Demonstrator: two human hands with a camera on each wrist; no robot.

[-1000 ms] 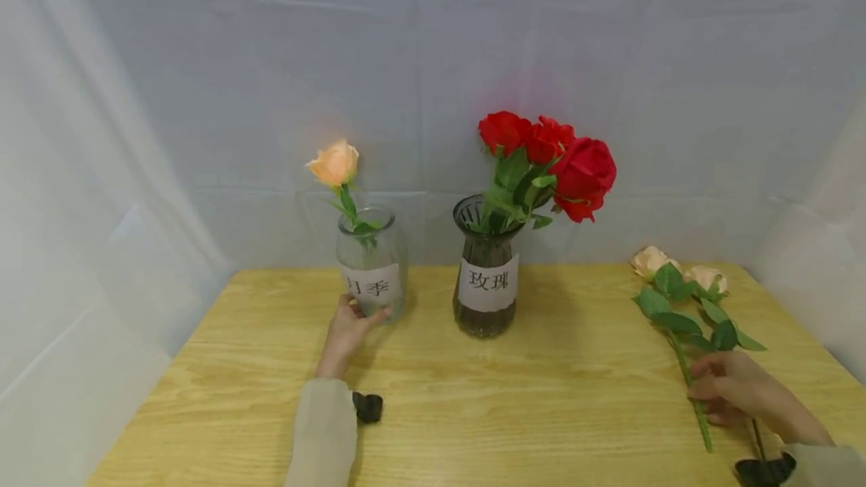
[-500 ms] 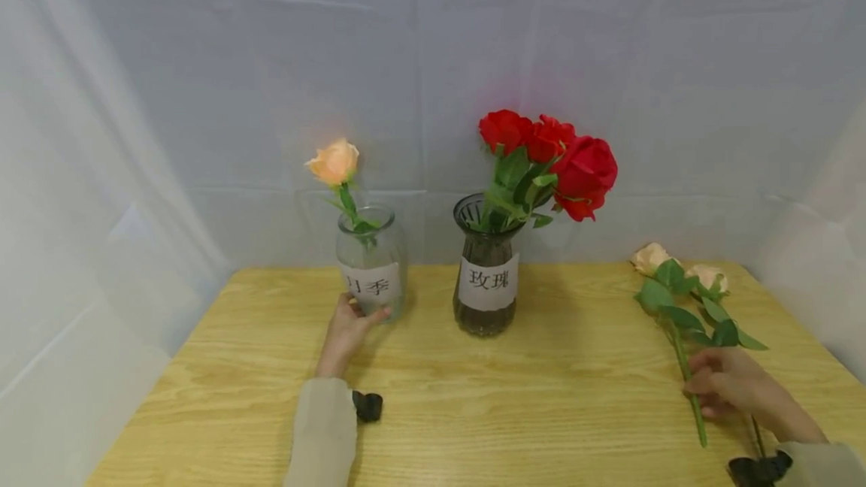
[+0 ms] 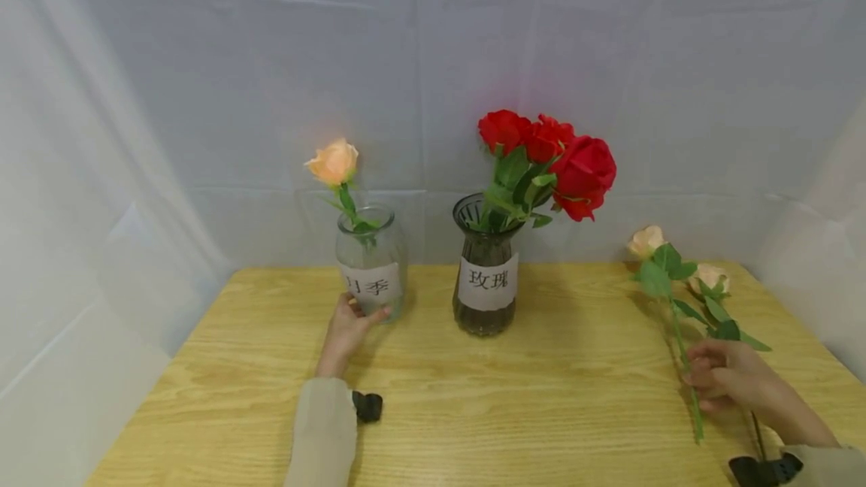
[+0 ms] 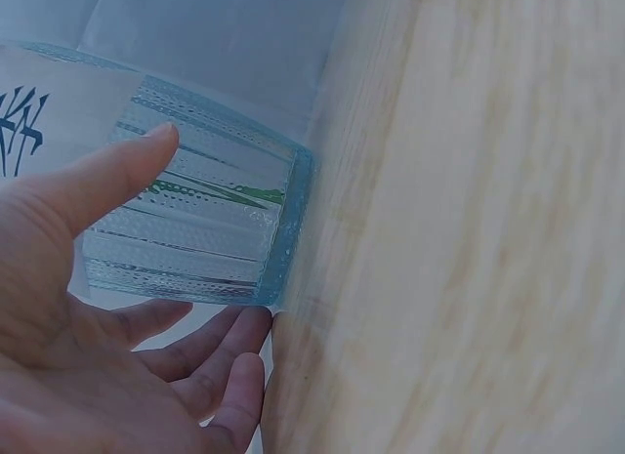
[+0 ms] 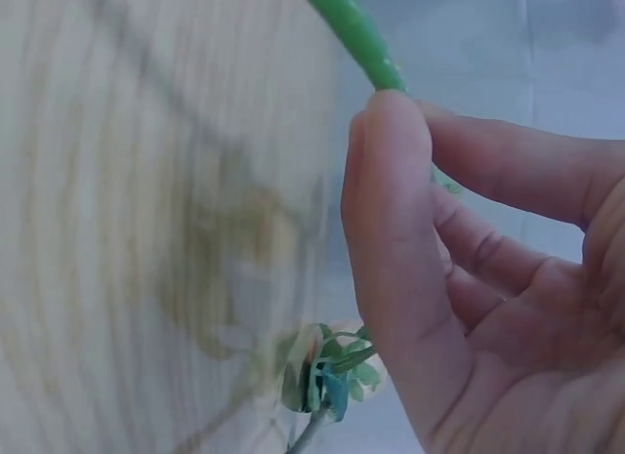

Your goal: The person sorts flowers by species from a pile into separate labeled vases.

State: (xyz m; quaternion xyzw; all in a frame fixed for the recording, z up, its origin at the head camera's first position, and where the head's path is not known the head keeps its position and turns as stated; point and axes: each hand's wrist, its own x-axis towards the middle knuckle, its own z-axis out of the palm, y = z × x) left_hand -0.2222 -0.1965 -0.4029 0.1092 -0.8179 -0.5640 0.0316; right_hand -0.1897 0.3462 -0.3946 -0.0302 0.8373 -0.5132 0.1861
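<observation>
My left hand (image 3: 348, 333) holds the lower part of a clear glass vase (image 3: 395, 254), thumb on one side and fingers on the other. Its paper label carries Chinese characters. One peach rose (image 3: 334, 164) stands in it. At the right, my right hand (image 3: 737, 382) pinches the green stem (image 5: 352, 29) of a peach rose (image 3: 647, 242) between thumb and finger. This rose's bloom is raised off the table, pointing away from me. A second peach rose (image 3: 710, 278) lies beside it, its stem partly hidden behind the hand.
A dark glass vase (image 3: 483, 322) with a labelled front stands mid-table, holding several red roses (image 3: 585, 171) that lean right. The wooden table (image 3: 514, 412) ends at a pale cloth backdrop (image 3: 419, 58). Black wrist straps with cameras show at both sleeves.
My right hand has lifted the pinched peach rose a little off the table, its bloom rising away from the other one. My left hand and both vases have stayed in place.
</observation>
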